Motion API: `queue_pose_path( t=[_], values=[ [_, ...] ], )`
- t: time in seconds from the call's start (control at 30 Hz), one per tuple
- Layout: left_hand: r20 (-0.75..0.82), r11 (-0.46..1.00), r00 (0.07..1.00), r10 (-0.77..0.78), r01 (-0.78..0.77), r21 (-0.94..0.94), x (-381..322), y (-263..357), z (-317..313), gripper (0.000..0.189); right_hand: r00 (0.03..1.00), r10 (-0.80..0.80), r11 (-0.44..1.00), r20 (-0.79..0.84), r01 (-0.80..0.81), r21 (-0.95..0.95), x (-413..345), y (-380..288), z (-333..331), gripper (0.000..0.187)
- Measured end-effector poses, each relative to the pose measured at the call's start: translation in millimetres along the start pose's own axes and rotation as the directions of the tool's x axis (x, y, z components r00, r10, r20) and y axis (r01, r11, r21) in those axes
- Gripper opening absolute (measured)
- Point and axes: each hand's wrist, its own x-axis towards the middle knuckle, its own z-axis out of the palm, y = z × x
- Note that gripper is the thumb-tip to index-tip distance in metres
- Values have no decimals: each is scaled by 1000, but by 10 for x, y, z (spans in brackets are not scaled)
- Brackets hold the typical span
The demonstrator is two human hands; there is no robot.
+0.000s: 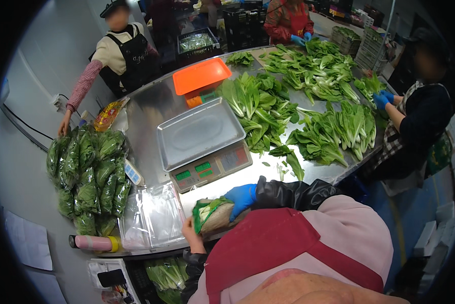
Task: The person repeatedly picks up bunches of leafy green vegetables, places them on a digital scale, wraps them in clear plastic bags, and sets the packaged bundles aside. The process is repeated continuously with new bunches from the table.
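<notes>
My left hand (192,232), bare, grips the green rim of a brownish, tube-like sleeve (219,218) low at the table's near edge. Leafy greens (205,211) with pale stems show at the sleeve's mouth. From the other side my right hand (242,198), in a blue glove, clasps the sleeve; its far end is hidden by my red apron. Just beyond my hands stands a digital scale (212,163) with a bare metal pan (201,133). A stack of clear plastic bags (151,216) lies to the left of my left hand.
Bagged greens (90,174) are piled at the left, by a power strip (134,173) and a pink bottle (94,243). Loose greens (337,129) cover the right side. An orange-tray scale (201,76) stands behind. Several co-workers surround the table; one reaches to the bagged pile.
</notes>
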Motion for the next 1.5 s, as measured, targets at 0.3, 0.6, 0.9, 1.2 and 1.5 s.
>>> queue_pose_path(
  t=[0.3, 0.6, 0.9, 1.2, 1.5],
  values=[
    [163, 883, 878, 449, -464, 68, -301, 1063, -65, 7, 990, 51, 998, -130, -47, 37, 117, 206, -34, 68],
    [369, 393, 518, 771, -844, 364, -402, 1310, 528, 18, 907, 249, 960, -340, -183, 214, 324, 110, 223, 69],
    [176, 913, 905, 387, -403, 66, -217, 865, 520, 77, 926, 309, 653, -218, -40, 756, 105, -52, 140, 67],
    [358, 982, 927, -115, 52, 180, -218, 326, 617, 28, 970, 143, 923, -196, -59, 380, 155, 86, 152, 70],
    [390, 898, 905, -169, -22, 438, -695, 892, 532, 30, 903, -80, 986, -423, 9, -168, 109, 40, 249, 70]
  ],
)
